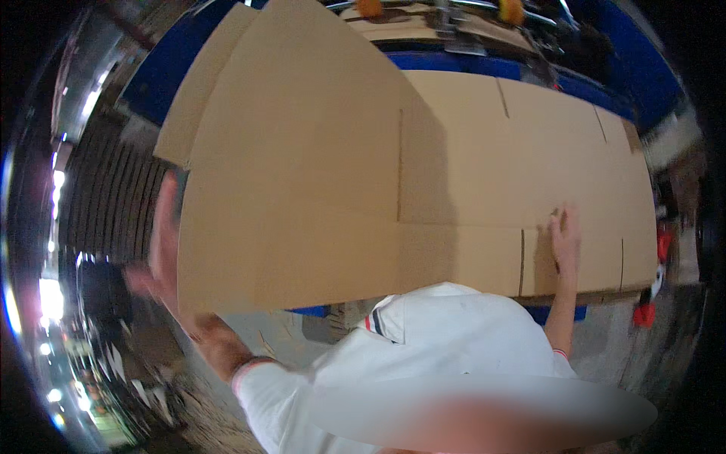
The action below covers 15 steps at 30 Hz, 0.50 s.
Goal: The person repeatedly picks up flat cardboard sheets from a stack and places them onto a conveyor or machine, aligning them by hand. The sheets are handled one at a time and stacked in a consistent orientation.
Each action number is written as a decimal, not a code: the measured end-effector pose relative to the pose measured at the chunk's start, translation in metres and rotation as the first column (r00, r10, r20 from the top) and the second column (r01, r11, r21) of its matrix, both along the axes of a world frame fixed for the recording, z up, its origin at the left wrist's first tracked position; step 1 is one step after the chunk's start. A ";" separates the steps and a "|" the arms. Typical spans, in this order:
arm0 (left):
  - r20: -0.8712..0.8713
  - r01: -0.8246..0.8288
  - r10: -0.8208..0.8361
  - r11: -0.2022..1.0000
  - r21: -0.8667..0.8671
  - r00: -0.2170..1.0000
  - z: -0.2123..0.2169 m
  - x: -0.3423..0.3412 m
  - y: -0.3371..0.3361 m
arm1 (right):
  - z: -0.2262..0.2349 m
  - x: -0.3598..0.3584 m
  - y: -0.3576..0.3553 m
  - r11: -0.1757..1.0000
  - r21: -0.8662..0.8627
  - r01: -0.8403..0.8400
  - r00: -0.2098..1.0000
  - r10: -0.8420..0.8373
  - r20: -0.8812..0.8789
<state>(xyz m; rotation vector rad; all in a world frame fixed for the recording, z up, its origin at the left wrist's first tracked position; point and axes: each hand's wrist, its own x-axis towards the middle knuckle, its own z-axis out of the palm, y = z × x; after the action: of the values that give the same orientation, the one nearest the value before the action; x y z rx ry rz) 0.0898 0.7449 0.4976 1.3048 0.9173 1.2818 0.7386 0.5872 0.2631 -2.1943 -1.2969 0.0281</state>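
A large brown cardboard sheet (302, 166) stands raised and tilted over the left half of the work surface. To its right lies a flat, slotted cardboard blank (484, 166), partly in the raised sheet's shadow. My left hand (161, 246) is at the raised sheet's left edge, fingers stretched and thumb spread, slightly blurred; part of it may be behind the board. Over the right part of the flat blank is my right hand (565, 238), fingers extended and a shadow beside it. Whether its fingertips press on the board I cannot tell.
Blue machine framing (454, 62) runs behind the cardboard, with metal parts and an orange piece (511, 11) at the top. A dark ribbed stack (106, 189) stands at the left. Red objects (643, 314) are at the right, near the blank's corner.
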 end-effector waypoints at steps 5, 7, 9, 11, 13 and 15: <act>-0.326 -0.357 0.327 0.933 -0.034 0.887 -0.113 0.046 -0.065 | -0.049 0.114 -0.133 0.646 -0.158 0.747 0.660 -0.693 0.289; -0.379 -0.441 0.427 0.896 0.055 0.821 -0.118 0.038 -0.050 | -0.061 0.159 -0.179 0.462 0.168 0.871 0.489 -0.777 -0.397; -0.371 -0.453 0.471 0.880 0.140 0.800 -0.100 0.019 -0.020 | -0.059 0.193 -0.211 0.176 0.206 0.963 0.219 -0.058 -0.974; -0.345 -0.424 0.460 0.888 0.179 0.818 -0.074 0.001 0.005 | -0.051 0.194 -0.227 0.179 0.128 0.976 0.099 0.161 -0.982; -0.299 -0.433 0.480 0.876 0.213 0.825 -0.057 -0.006 0.026 | -0.034 0.169 -0.220 0.167 0.181 0.969 0.158 0.141 -0.977; -0.335 -0.419 0.469 0.883 0.212 0.817 -0.058 0.001 0.041 | -0.013 0.127 -0.187 0.096 0.286 0.953 0.288 0.003 -0.958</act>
<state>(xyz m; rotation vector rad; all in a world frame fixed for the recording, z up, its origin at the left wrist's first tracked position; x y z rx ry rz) 0.0909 0.7861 0.4397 1.5275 1.5063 1.4891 0.8652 0.4002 0.2498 -1.1026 0.3480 -0.0193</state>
